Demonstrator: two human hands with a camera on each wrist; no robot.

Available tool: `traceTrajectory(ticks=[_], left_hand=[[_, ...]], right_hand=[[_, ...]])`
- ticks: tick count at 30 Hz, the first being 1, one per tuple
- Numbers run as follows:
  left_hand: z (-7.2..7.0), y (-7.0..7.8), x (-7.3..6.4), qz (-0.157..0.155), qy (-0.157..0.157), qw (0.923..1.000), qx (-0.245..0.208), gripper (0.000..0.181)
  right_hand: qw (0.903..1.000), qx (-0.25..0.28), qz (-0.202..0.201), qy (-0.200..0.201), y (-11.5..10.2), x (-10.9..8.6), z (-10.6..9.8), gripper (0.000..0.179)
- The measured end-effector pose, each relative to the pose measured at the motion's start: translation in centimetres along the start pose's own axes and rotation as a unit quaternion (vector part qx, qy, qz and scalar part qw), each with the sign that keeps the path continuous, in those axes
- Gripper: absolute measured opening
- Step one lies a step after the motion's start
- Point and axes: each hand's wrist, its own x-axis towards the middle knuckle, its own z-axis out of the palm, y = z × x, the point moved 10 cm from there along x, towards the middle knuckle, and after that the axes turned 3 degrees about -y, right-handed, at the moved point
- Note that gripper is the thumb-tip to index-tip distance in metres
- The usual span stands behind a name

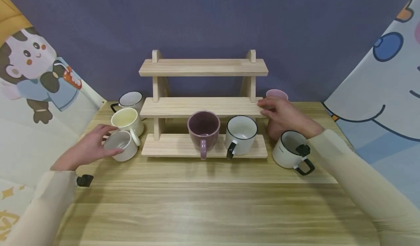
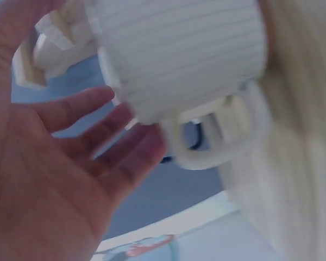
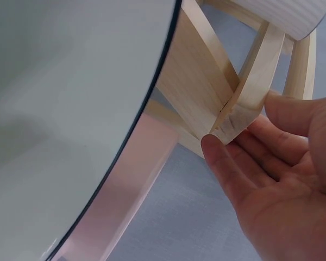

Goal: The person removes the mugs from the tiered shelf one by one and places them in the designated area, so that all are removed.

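Note:
My left hand (image 1: 86,149) reaches around a white ribbed mug (image 1: 126,149) on the table at the left, fingers spread on its far side and thumb across its front. In the left wrist view the fingertips lie close along the wall of that mug (image 2: 179,54), near its handle. At the right end of a wooden three-tier shelf (image 1: 203,105), my right hand (image 1: 285,114) pinches the middle board's corner. The right wrist view shows thumb and index finger on opposite sides of the board end (image 3: 236,122). A pink cup (image 1: 276,93) stands partly hidden behind this hand.
A purple mug (image 1: 203,133) and a black-rimmed white mug (image 1: 242,134) sit on the lowest board. Behind the ribbed mug are a cream-yellow mug (image 1: 128,120) and another black-rimmed mug (image 1: 131,100). Beneath the right wrist stands a white mug with black handle (image 1: 288,153).

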Motion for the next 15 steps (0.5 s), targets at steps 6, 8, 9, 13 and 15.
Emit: traceTrajectory(ticks=[6, 8, 9, 13, 15], left_hand=[[-2.7, 2.4, 0.4, 0.019, 0.065, 0.9973, 0.028, 0.066], [-3.3, 3.7, 0.6, 0.030, 0.082, 0.9959, 0.026, 0.063], [-3.5, 4.4, 0.7, 0.035, 0.086, 0.9954, 0.023, 0.062], [-3.8, 7.2, 1.4, 0.061, 0.091, 0.9938, 0.016, 0.062], [-3.8, 8.4, 1.7, 0.074, 0.091, 0.9930, 0.011, 0.062]], right_hand=[[1.0000, -0.004, -0.001, 0.008, 0.1, 0.0, 0.0, 0.031], [0.9999, -0.003, 0.000, 0.010, 0.2, 0.1, 0.0, 0.031], [0.9999, -0.002, 0.001, 0.010, 0.2, 0.1, 0.0, 0.031], [1.0000, 0.000, 0.005, 0.006, 0.3, 0.0, 0.0, 0.031], [1.0000, -0.001, 0.008, 0.004, 0.3, 0.0, 0.1, 0.032]])
